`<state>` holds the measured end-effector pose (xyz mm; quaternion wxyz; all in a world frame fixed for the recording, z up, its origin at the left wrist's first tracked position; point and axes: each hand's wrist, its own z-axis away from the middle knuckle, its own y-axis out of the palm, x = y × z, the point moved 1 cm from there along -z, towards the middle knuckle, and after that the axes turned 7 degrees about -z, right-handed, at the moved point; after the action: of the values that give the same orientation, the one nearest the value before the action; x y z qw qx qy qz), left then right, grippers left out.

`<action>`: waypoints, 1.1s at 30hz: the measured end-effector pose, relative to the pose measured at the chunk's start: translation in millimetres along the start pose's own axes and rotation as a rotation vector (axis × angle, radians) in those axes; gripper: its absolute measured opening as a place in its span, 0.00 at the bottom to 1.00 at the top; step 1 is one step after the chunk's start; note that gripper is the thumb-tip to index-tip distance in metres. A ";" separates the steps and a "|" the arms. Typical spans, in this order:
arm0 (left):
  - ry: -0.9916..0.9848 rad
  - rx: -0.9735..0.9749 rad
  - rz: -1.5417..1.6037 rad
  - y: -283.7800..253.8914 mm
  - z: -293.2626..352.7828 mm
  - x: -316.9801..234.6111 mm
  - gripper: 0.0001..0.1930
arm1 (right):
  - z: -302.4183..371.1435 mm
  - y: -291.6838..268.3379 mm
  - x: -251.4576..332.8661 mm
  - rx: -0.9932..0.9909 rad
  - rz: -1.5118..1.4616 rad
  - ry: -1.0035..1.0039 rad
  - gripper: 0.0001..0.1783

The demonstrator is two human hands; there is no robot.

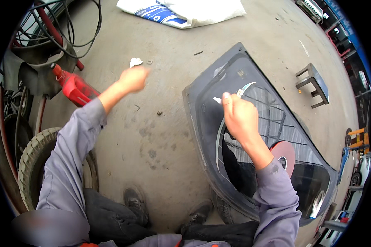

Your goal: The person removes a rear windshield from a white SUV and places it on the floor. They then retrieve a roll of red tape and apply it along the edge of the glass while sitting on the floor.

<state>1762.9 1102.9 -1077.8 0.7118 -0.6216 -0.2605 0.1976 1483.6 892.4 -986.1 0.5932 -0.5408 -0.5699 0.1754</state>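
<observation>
My right hand (pixel 240 117) is closed around a thin white strip-like piece, whose pointed end (pixel 217 100) sticks out by the thumb. It is over a dark-framed vehicle glass panel (pixel 202 109), which leans beside my leg. A pale curved strip (pixel 218 152) runs along the glass edge below that hand. Next to my right forearm, a red roll of tape (pixel 287 150) rests on the panel, partly hidden by the sleeve. My left hand (pixel 134 78) is out over the floor, curled closed and blurred by motion. Whatever it holds is hidden. Near it lies a crumpled white scrap (pixel 136 62).
At left are a red plastic bottle (pixel 76 88), a tyre (pixel 39 160) and black hoses (pixel 72 39). A white and blue sack (pixel 210 14) lies on the floor ahead. A small stool (pixel 312 85) stands right, beyond the panel. My shoes are below, beside the panel.
</observation>
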 end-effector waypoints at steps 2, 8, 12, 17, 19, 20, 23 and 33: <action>-0.030 0.187 -0.085 37.1 18.3 -4.5 0.07 | 2.5 1.0 -4.8 0.047 0.047 0.014 0.26; -0.006 -0.165 0.355 -31.8 31.4 -47.6 0.05 | 2.4 0.7 2.3 0.113 0.013 0.067 0.28; -0.028 -0.290 0.390 -54.7 25.1 -48.2 0.05 | 6.0 -0.7 1.3 0.120 0.033 0.010 0.27; 0.367 -0.374 0.554 -105.4 53.6 -93.8 0.09 | 8.2 -1.4 5.5 0.129 -0.005 0.047 0.27; 0.456 -0.330 0.439 -116.4 54.2 -109.3 0.11 | 8.3 0.4 4.7 0.124 -0.008 0.046 0.27; 0.453 -0.272 0.370 -118.4 52.4 -114.7 0.12 | 9.0 1.0 4.3 0.128 -0.008 0.048 0.27; 0.439 -0.215 0.252 -119.9 47.2 -121.0 0.08 | 11.9 1.0 2.7 0.128 0.005 0.030 0.27; 0.517 -0.253 -0.014 -121.8 34.4 -132.9 0.05 | 10.9 -5.3 -3.4 0.160 0.035 0.082 0.27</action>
<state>1632.0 1031.2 -971.0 0.6728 -0.7334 -0.0973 -0.0064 1471.0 892.5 -985.8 0.6542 -0.5082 -0.5200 0.2082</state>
